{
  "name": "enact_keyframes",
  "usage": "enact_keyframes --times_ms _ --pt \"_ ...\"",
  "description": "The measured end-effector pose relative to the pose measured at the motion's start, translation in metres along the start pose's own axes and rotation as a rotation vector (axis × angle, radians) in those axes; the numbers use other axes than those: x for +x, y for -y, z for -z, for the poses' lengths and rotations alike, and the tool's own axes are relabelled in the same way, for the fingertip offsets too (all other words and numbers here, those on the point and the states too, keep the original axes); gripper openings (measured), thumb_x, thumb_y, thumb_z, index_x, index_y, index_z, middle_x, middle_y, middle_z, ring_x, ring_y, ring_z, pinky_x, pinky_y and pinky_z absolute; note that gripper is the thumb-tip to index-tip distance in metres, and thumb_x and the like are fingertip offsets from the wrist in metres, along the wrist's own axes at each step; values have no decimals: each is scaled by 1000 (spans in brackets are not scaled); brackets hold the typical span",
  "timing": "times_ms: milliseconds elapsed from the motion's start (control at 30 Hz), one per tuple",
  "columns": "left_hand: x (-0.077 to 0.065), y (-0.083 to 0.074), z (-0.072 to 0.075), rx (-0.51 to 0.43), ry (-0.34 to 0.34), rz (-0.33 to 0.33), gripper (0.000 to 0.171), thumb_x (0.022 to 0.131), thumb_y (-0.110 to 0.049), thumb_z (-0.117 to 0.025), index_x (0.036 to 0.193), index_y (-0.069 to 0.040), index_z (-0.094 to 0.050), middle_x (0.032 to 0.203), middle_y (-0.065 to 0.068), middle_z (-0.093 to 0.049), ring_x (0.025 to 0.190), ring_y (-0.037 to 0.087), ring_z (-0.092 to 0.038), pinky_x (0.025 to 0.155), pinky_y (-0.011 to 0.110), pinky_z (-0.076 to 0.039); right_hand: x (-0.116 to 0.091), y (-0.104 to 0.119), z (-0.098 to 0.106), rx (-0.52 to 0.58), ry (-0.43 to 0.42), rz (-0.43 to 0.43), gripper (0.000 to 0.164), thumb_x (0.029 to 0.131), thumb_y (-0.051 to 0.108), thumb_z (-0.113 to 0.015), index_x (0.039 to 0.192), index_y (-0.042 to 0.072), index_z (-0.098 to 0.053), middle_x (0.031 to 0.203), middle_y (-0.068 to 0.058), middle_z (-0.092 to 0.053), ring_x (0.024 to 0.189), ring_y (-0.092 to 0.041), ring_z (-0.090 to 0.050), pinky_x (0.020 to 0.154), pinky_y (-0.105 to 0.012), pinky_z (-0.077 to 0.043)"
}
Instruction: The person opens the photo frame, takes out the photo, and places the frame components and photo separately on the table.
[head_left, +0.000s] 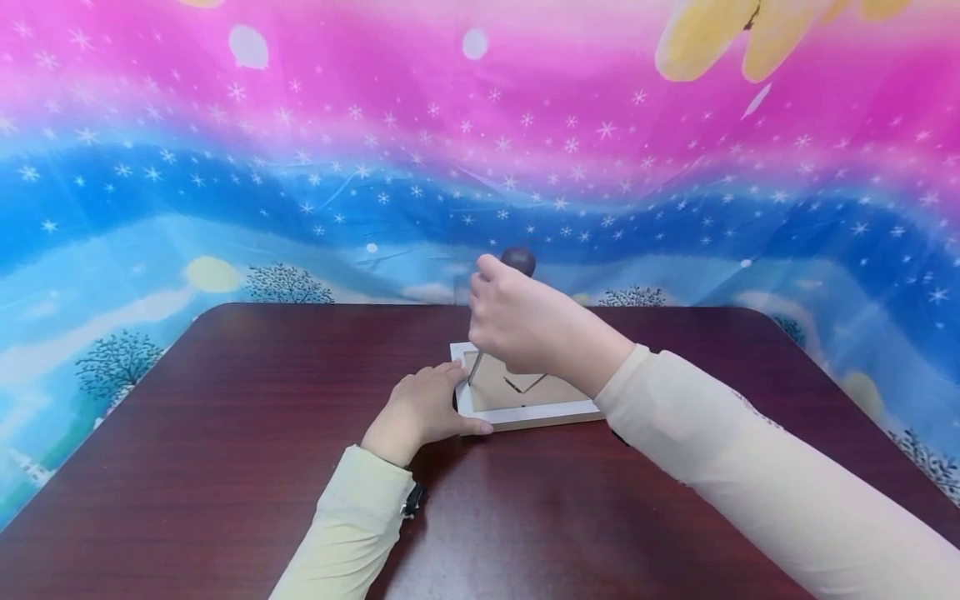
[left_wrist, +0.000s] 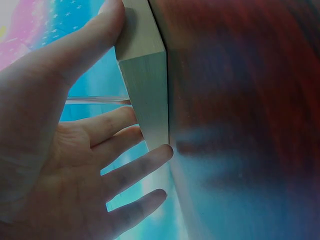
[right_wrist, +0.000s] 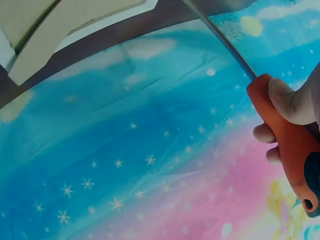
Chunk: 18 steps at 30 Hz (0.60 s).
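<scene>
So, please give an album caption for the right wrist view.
Right grip around an orange-handled tool, with a white-edged frame and snowflake backdrop beyond.

Orange/dk tool hndl [right_wrist: 287, 135]; wht frame rim [head_left: 536, 412]; pink/blue snowflake bkdrop [head_left: 412, 142].

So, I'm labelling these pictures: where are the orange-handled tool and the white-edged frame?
Orange-handled tool [right_wrist: 296, 146]: right wrist view, on its handle.
White-edged frame [head_left: 540, 412]: head view, on its near white edge.

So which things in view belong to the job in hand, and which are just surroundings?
Job:
metal-shafted, orange-handled screwdriver
white rectangular frame
flat tan panel

Surroundings:
glossy dark red table
pink and blue snowflake-printed backdrop
</scene>
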<state>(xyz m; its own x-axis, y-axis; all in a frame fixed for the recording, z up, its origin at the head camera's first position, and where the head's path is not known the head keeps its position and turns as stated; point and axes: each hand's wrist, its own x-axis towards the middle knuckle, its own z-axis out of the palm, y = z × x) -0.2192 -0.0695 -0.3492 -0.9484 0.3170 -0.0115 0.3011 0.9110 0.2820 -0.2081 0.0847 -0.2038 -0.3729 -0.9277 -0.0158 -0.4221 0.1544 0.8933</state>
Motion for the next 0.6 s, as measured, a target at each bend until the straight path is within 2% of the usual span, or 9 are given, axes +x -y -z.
enact_keyframes --times_ms 67,133,233,333,400,467,533,600 --pt "-1 0 0 1 -7 -11 89 73 -63 -79 144 -16 -53 143 3 -53 121 31 -55 96 50 -45 2 4 4 -37 -3 17 21 76 40 -73 80 20 -75 82 -4 -72 77 -22 -58 83 -36 -38" --pt "-2 1 0 0 -25 -29 86 72 -63 -79 141 -17 -55 136 2 -58 113 29 -58 91 49 -48 4 7 8 -74 -7 39 18 79 39 -71 80 21 -75 81 -3 -72 76 -21 -58 82 -36 -37" --pt "-3 3 0 -13 -50 -48 80 72 -61 -80 136 -19 -58 112 -1 -65 93 24 -60 80 45 -50 8 13 12 -126 -29 61 14 83 36 -68 78 24 -73 77 -2 -71 72 -19 -55 79 -35 -36" --pt "-4 3 0 -25 -64 -60 75 71 -59 -82 131 -20 -60 96 -2 -62 81 21 -57 72 42 -49 8 15 13 -155 -46 70 14 84 32 -66 72 25 -69 73 0 -69 69 -17 -52 74 -33 -33" --pt "-4 3 0 -18 -58 -57 77 72 -60 -81 133 -18 -60 106 -1 -65 87 23 -59 76 44 -50 5 14 12 -157 -50 69 17 84 36 -67 72 24 -70 74 -1 -69 70 -18 -53 74 -33 -34" --pt "-3 2 1 -2 -45 -50 83 73 -61 -79 139 -18 -57 123 1 -64 100 27 -61 83 46 -50 2 12 9 -152 -52 62 21 82 41 -68 73 23 -72 75 -2 -69 72 -19 -54 75 -34 -34" --pt "-2 1 1 13 -29 -36 88 73 -63 -78 144 -17 -53 138 2 -57 114 29 -58 91 48 -48 -2 9 4 -138 -56 50 26 80 45 -69 77 20 -74 77 -3 -69 74 -20 -54 77 -34 -35" --pt "-1 0 2 24 -6 -14 91 74 -64 -77 147 -17 -50 146 2 -52 124 30 -54 97 49 -46 -6 6 0 -117 -64 33 28 78 44 -70 81 17 -75 79 -5 -69 76 -21 -55 78 -34 -35"
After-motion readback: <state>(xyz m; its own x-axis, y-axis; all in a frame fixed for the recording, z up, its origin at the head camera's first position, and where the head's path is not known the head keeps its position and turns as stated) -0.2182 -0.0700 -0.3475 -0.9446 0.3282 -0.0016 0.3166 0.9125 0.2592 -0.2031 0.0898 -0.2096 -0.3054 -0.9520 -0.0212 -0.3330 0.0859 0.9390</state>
